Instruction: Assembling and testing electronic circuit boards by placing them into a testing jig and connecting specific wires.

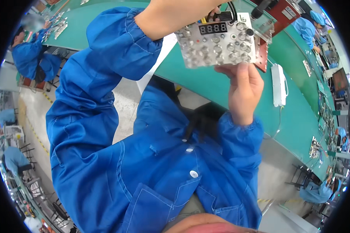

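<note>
While the right hand [246, 87] pinches the lower edge of a white circuit board [211, 46], thumb in front and fingers narrow on the rim, the left hand [182, 12] is up at the top edge, by the black cable [234, 12]; its fingers are partly cut off, so I can't tell how firmly they hold. And there's the board, raised over the green desk [202, 84], its dark digit display [213, 28] above rows of clear round parts! To its right, a long white box [277, 85] lies on the desk, cord trailing.
</note>
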Available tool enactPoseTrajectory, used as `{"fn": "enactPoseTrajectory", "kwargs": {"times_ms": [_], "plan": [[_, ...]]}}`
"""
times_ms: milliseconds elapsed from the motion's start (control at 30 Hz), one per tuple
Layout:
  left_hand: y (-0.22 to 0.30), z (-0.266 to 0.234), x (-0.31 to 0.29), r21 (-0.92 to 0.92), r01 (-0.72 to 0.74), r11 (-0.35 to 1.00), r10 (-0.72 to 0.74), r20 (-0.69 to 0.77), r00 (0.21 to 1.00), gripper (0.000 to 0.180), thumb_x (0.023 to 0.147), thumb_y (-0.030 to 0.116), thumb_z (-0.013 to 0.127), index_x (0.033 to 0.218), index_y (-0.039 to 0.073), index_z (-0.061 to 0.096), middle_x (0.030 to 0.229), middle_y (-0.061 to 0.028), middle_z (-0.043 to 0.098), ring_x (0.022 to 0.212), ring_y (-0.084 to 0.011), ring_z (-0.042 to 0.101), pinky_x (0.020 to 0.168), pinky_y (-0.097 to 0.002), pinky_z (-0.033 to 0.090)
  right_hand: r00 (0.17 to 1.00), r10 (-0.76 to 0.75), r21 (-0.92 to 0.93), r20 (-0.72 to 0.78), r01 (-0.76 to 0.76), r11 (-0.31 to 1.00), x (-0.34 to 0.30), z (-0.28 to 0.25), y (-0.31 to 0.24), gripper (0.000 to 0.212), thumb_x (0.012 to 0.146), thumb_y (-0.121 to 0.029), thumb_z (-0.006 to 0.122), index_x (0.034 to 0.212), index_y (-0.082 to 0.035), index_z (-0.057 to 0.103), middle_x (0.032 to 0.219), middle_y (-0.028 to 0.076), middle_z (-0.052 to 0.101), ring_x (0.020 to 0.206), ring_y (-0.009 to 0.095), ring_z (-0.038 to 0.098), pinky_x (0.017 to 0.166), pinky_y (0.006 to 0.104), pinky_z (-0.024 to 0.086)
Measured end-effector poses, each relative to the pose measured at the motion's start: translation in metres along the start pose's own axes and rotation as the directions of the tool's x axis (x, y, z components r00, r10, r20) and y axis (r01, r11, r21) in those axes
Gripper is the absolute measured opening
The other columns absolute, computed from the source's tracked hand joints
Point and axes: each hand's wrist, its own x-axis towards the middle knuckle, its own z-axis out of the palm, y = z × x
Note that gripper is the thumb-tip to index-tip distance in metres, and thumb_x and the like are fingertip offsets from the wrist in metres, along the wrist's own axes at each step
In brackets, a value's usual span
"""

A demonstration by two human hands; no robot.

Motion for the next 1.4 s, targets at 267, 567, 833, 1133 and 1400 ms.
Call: {"fn": "enactPoseTrajectory", "kwargs": {"times_ms": [267,567,833,1133,1400], "plan": [[-0.006,0.022,-0.011,-0.026,-0.092,0.995,0.094,0.078,0.993,0.022,0.08,0.012,0.076,0.071,-0.004,0.064,0.057,-0.0081,0.063,0.049,-0.0108,0.057,0.047,-0.0286,0.045,0.998,-0.001,0.223,-0.063,0.015,0.975,-0.011,-0.033,-0.001,0.026,0.107,-0.018,0.05,0.113,0.004,0.063,0.098,0.01,0.069,0.085,0.02,0.066,0.08,0.0402,0.056],[-0.001,0.018,-0.026,-0.186,0.228,0.956,-0.149,0.362,0.92,0.022,0.089,0.018,0.069,0.094,-0.003,0.066,0.079,-0.0098,0.07,0.064,-0.0136,0.064,0.059,-0.0295,0.051,0.959,-0.072,0.096,-0.275,0.101,0.99,-0.012,-0.038,-0.017,0.02,0.104,-0.014,0.056,0.107,0.004,0.065,0.098,0.009,0.071,0.088,0.016,0.068,0.077,0.032,0.056],[0.01,-0.06,-0.063,0.247,0.523,0.815,-0.244,0.967,-0.077,0.016,0.096,0.013,0.065,0.101,-0.002,0.065,0.088,-0.0093,0.073,0.062,-0.0124,0.068,0.056,-0.0263,0.056,0.701,-0.574,-0.537,-0.423,0.316,0.782,-0.034,-0.121,-0.124,0.021,0.103,-0.003,0.049,0.116,0.007,0.062,0.108,0.013,0.068,0.092,0.017,0.064,0.084,0.0265,0.05],[-0.007,0.005,-0.061,-0.055,0.577,0.815,-0.051,0.985,0.166,0.06,0.095,0.05,0.064,0.113,-0.008,0.065,0.098,-0.0122,0.07,0.09,-0.0165,0.065,0.078,-0.0308,0.053,0.62,-0.29,-0.581,0.729,0.784,0.216,-0.008,-0.041,-0.135,0.027,0.064,-0.012,0.068,0.089,-0.001,0.07,0.077,0.006,0.062,0.062,0.023,0.055,0.057,0.0343,0.039],[-0.038,0.027,-0.068,0.042,0.518,0.854,0.018,0.994,-0.11,0.062,0.09,0.057,0.064,0.103,-0.003,0.07,0.088,-0.0062,0.069,0.082,-0.0152,0.063,0.073,-0.0287,0.047,0.57,-0.322,-0.496,0.756,0.82,0.286,-0.009,-0.043,-0.1,0.03,0.072,-0.012,0.074,0.099,0.0,0.073,0.087,0.008,0.066,0.072,0.023,0.062,0.063,0.035,0.044]]}}
